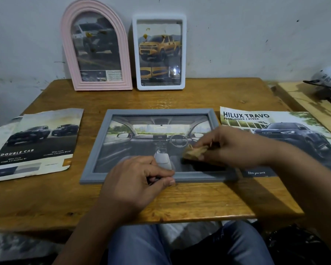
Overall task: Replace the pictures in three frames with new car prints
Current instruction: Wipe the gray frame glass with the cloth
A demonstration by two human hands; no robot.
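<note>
A grey frame [107,131] lies flat in the middle of the wooden table [180,203], showing a car-interior print. My left hand [136,184] grips its near edge with thumb and curled fingers. My right hand [231,148] pinches a small crumpled tan wad [194,152] over the frame's right part. A pink arched frame [122,60] and a white frame [183,54] lean on the wall at the back, each holding a truck picture. A Double Cab print [36,142] lies at the left, a Hilux Travo print [287,131] at the right.
A second wooden surface [302,100] adjoins at the right, with a grey-white object [327,81] on it. The wall stands right behind the leaning frames. My knees in blue jeans [141,245] are under the table's near edge.
</note>
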